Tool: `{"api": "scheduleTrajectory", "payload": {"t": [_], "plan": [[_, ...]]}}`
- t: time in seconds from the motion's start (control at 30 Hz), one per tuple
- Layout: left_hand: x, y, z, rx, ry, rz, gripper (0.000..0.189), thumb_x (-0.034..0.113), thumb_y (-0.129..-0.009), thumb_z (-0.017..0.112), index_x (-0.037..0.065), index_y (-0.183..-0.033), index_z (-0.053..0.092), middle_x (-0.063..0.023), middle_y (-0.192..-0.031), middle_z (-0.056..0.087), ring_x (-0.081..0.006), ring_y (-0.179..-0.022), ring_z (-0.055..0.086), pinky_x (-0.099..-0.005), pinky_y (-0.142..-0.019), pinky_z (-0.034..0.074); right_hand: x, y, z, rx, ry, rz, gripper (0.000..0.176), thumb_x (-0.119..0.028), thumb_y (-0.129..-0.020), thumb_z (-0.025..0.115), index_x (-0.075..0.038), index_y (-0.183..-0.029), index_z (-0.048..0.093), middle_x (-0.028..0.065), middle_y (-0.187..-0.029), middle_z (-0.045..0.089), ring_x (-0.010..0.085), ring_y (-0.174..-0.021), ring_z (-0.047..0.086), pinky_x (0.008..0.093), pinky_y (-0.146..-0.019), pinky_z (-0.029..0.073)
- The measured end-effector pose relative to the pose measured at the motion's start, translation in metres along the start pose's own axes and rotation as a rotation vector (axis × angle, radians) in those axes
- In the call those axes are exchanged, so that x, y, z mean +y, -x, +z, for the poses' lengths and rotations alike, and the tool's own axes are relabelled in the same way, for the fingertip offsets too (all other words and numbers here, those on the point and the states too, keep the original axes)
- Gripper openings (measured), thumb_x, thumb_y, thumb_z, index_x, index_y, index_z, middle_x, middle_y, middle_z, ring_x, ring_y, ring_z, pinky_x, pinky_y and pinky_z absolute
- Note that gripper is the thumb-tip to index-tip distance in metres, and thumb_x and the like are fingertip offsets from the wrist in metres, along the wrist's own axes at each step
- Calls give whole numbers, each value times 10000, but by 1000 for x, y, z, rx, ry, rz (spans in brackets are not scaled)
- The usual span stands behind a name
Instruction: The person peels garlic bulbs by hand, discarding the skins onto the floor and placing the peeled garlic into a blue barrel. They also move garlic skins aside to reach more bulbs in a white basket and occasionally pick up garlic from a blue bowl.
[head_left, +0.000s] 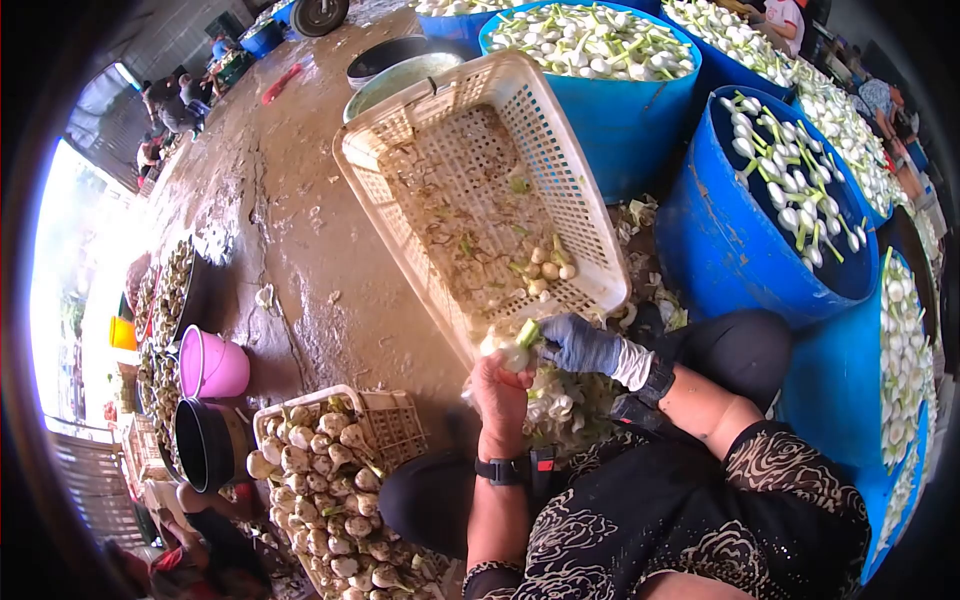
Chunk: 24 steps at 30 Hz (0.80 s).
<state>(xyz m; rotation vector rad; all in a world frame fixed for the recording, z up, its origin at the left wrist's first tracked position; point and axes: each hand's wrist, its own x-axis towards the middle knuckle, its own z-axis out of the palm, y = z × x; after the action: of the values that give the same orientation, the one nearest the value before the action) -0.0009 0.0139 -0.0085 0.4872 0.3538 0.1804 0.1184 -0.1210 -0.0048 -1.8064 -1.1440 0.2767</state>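
My bare left hand (500,388) is closed around a pale bulb (508,350) with a short green stem, just past the near edge of a big cream plastic crate (480,200). My right hand (580,345), in a grey-blue glove, is closed at the green stem end of the same bulb. Whether it also holds a tool cannot be made out. Inside the crate lie a few small bulbs (548,264) and brown root scraps. White peelings (562,405) are heaped below my hands.
A crate of untrimmed bulbs (325,480) stands at the lower left, near a pink bucket (214,363) and a black bucket (205,445). Blue tubs (690,225) of white bulbs line the right. Other people (175,105) sit farther off on both sides.
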Motion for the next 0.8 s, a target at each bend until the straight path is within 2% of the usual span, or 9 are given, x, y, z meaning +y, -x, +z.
{"api": "scheduleTrajectory", "payload": {"t": [0.1, 0.2, 0.23, 0.33, 0.47, 0.53, 0.63, 0.67, 0.8], "plan": [[-7, -5, -2, 61, -36, 61, 340, 345, -854, 547, 56, -1031, 526, -110, -823, 613, -233, -671, 600, -308, -554, 476, 7, 2, 7, 135, -101, 24, 275, -129, -783, 679, -11, -1017, 597, 132, -840, 613, 259, -750, 605, 342, -684, 481], [-11, 0, 24, 191, -313, 29, 360, 373, -885, 516, 46, -1036, 517, -113, -800, 602, -217, -605, 580, -301, -521, 468, 6, 3, 15, 218, -565, 256, 302, -21, -739, 706, -11, -1021, 599, 17, -819, 582, 85, -741, 515, 250, -677, 453], [-18, 2, 29, 198, -539, 146, 415, 418, -904, 491, 28, -1045, 506, -110, -792, 592, -193, -573, 569, -289, -484, 458, 4, 4, 17, 221, -565, 257, 302, -21, -739, 706, -11, -1021, 599, 17, -819, 582, 85, -741, 515, 250, -677, 453], [-19, 0, 18, 134, -763, 125, 422, 447, -898, 503, 53, -1049, 512, -80, -807, 595, -164, -536, 537, -260, -452, 426, -1, 9, 20, 301, -394, 225, 166, -2, -757, 669, -6, -914, 614, 22, -752, 585, 94, -726, 531, 254, -661, 450], [-17, -1, 18, 135, -326, -15, 421, 503, -871, 527, 115, -1034, 524, -33, -804, 584, -140, -497, 468, -230, -436, 377, -14, 7, 7, 333, -409, 222, 95, -26, -780, 637, -2, -868, 613, 29, -750, 587, 92, -723, 535, 265, -670, 453], [-19, -2, 17, 207, -212, -89, 417, 519, -859, 534, 137, -1028, 526, -21, -802, 577, -135, -489, 447, -223, -437, 365, -16, 9, 2, 261, -588, 441, 112, -87, -805, 616, -13, -883, 643, 55, -838, 628, 133, -821, 591, 285, -758, 464], [-25, -2, 17, 176, -534, 225, 446, 365, -834, 620, 45, -1122, 500, -39, -861, 561, -120, -691, 535, -239, -552, 460, -20, 9, -7, 228, -396, 283, 90, -54, -787, 623, -19, -868, 640, 74, -846, 628, 131, -826, 585, 279, -762, 462], [-24, -2, 21, 223, -547, 290, 449, 225, -779, 702, 40, -1127, 486, -43, -895, 559, -128, -726, 547, -249, -599, 475, -17, 10, -4, 230, -397, 285, 90, -54, -787, 623, -19, -868, 640, 74, -846, 628, 131, -826, 585, 279, -762, 462], [-20, 0, 23, 166, -601, 328, 423, 94, -731, 741, 40, -1092, 529, -32, -947, 598, -132, -822, 574, -270, -706, 489, 1, 11, 2, 283, -336, 229, 98, -36, -728, 654, -13, -804, 598, 91, -701, 587, 198, -653, 571, 315, -626, 455]]}}
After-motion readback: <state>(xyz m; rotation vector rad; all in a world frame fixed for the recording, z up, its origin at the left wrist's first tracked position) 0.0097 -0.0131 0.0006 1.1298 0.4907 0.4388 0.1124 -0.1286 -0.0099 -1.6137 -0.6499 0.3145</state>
